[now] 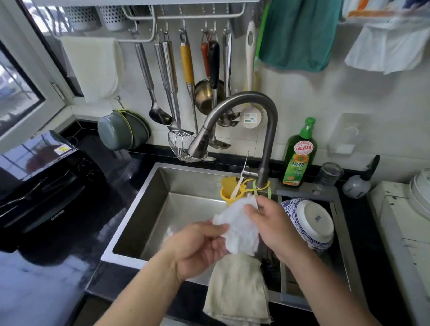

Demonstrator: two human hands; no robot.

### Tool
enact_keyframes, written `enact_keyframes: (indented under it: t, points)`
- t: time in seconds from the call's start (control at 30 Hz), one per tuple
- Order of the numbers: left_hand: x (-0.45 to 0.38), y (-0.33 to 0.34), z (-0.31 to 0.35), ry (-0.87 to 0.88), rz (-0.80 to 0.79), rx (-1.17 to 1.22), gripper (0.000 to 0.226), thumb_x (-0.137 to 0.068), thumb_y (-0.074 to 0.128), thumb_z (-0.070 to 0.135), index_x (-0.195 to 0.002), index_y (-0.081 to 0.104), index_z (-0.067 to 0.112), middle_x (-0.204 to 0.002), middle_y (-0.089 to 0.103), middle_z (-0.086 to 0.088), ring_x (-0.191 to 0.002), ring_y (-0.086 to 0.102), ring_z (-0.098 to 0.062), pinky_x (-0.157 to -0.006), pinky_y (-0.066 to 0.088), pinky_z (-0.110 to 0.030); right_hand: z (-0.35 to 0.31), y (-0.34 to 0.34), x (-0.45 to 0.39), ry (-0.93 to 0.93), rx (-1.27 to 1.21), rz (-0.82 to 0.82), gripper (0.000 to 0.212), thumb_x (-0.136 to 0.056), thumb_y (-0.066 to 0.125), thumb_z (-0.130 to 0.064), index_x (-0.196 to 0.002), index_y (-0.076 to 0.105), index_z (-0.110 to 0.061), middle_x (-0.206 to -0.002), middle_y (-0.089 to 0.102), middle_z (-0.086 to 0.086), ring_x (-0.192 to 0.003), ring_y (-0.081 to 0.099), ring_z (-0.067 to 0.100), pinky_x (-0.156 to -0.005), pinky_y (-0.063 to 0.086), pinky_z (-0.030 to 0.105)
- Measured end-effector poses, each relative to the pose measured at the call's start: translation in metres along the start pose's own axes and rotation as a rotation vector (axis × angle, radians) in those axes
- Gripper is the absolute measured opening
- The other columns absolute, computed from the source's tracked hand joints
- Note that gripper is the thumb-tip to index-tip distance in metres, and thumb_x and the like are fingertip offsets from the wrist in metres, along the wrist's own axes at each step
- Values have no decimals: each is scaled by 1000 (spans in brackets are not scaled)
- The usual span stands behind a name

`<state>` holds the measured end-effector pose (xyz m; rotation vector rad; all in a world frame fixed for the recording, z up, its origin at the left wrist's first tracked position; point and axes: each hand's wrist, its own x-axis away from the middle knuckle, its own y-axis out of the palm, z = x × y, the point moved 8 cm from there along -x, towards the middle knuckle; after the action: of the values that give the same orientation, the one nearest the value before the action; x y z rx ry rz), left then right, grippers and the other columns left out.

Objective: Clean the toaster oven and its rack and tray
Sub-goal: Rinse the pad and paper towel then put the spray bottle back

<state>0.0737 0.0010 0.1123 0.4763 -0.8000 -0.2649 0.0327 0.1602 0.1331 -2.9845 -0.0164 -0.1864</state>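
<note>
Leftward on the black counter sits the black toaster oven (36, 179), beside the steel sink (143, 199). Over the sink's front edge hangs a cream cloth (235, 294). Above the basin, the left hand (200, 248) and right hand (275, 227) are close together, each pinching one white paper towel (238, 228) between thumb and fingers. Smaller, a green soap bottle (299, 154) stands behind the faucet (235, 119).

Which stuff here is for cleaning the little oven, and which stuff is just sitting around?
For the job:
black toaster oven on the counter
white paper towel, held by the left hand and right hand
sink
faucet
green dish soap bottle

Just lying about:
blue-and-white bowl
hanging ladles
teal towel
</note>
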Motion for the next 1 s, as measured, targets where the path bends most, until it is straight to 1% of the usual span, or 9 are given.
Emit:
enact_keyframes:
  t: [0.13, 0.27, 0.33, 0.5, 0.63, 0.7, 0.8, 0.93, 1.0]
  points:
    - [0, -12, 19, 129, 107, -38, 13, -99, 56, 1, -100, 67, 8, -97, 69, -15, -82, 63, -24, -82, 57, -39, -5, -16, 8, 39, 24, -43, 15, -100, 55, -21, -100, 66, -12, -95, 71, 17, -86, 69, 37, -66, 52, 51]
    - [19, 7, 58, 424, 102, -175, 22, -99, 50, -4, -106, 68, 8, -91, 67, -18, -70, 61, -26, -59, 49, -36, -35, -11, 22, 33, -324, -340, 25, -99, 51, -7, -122, 62, -9, -108, 68, 23, -92, 68, 32, -71, 56, 39]
    - [22, 11, 67, 476, 108, -164, 32, -97, 47, -10, -98, 75, 6, -87, 67, -19, -68, 62, -27, -54, 52, -33, -42, -18, 23, -42, -276, -357, 26, -96, 52, 0, -106, 74, -8, -102, 69, 20, -94, 67, 30, -76, 57, 34]
    - [2, 14, 48, 340, 62, -160, 36, -98, 37, -3, -79, 68, 0, -85, 67, -14, -65, 68, -24, -42, 49, -26, -13, -33, 17, 33, -290, -221, 47, -96, 37, 10, -69, 71, -8, -90, 67, 7, -100, 66, 26, -86, 56, 35]
    - [-13, 24, 42, 355, 105, -405, 7, -99, 62, 11, -96, 68, 8, -97, 64, -13, -74, 63, -19, -55, 50, -24, 12, -53, 13, 62, -189, -124, 14, -97, 50, -12, -89, 62, -14, -89, 65, 9, -92, 63, 24, -80, 53, 35]
    - [-24, 27, 37, 395, 214, -646, 28, -94, 70, 0, -115, 66, 19, -108, 63, -15, -77, 62, -17, -61, 56, -30, 28, -62, 10, 86, -11, -34, 29, -92, 62, -10, -114, 58, -28, -88, 71, 1, -86, 65, 18, -78, 52, 33]
    - [-44, 33, 22, 371, 346, -670, 51, -91, 72, -2, -130, 58, 27, -111, 62, -11, -83, 65, -19, -82, 62, -41, 54, -72, 12, 290, -199, 74, 43, -91, 64, -2, -127, 54, -23, -98, 72, 8, -88, 71, 16, -72, 57, 29]
    - [-73, 47, -8, 227, 381, -604, 11, -95, 70, 9, -103, 63, 11, -88, 65, -8, -66, 61, -18, -54, 50, -28, 64, -96, 14, 301, -12, 182, 12, -87, 67, -7, -96, 70, -14, -90, 73, 5, -86, 71, 25, -79, 58, 48]
    - [-87, 54, -19, 208, 404, -602, 8, -92, 67, 6, -90, 60, 9, -81, 61, -12, -64, 56, -22, -51, 45, -28, 46, -105, 19, 138, 321, 284, 10, -86, 67, -12, -95, 68, -17, -85, 66, -2, -80, 64, 19, -74, 55, 40]
